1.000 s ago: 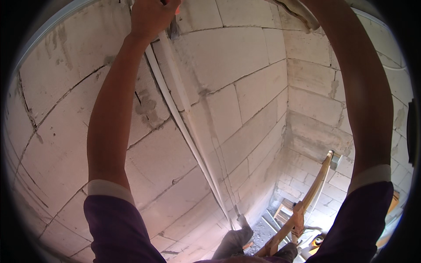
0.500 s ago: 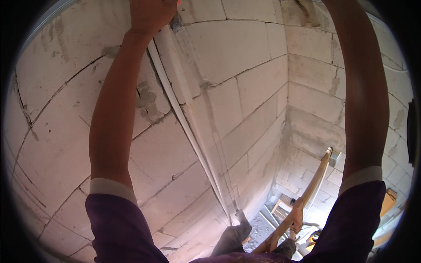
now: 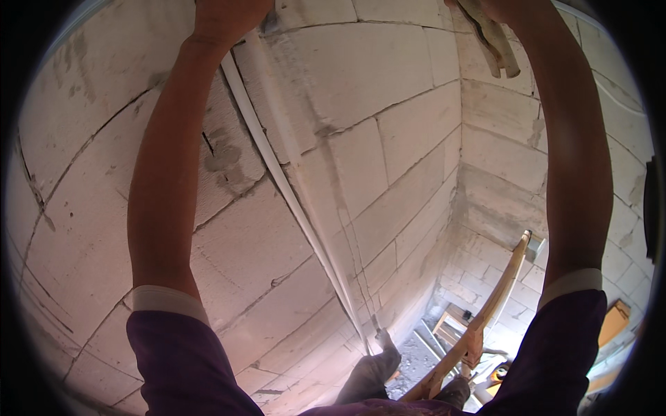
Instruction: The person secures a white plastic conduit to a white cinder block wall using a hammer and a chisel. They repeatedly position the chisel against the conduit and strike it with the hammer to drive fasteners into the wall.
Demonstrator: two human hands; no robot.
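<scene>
High on the block wall, my left hand [image 3: 232, 19] is curled near the upper end of a white pipe [image 3: 277, 170]. The top edge of the view cuts off its fingers, so what they hold is hidden. The pipe runs down the wall along a groove. At the top right, my right hand [image 3: 517, 10] grips a pair of pliers [image 3: 496, 48]. Their two pale, worn handles hang below the hand, while the jaws lie outside the view.
A long wooden pole [image 3: 496, 291] slants up beside my legs [image 3: 374, 371]. Far below, a small wooden frame [image 3: 451, 322] stands on the littered floor by the wall corner. An orange-brown board [image 3: 615, 322] leans at the right. A second groove [image 3: 340, 201] marks the wall.
My right hand has come lower into view, bringing the plier handles down with it. My left hand has shifted slightly left and up in the picture.
</scene>
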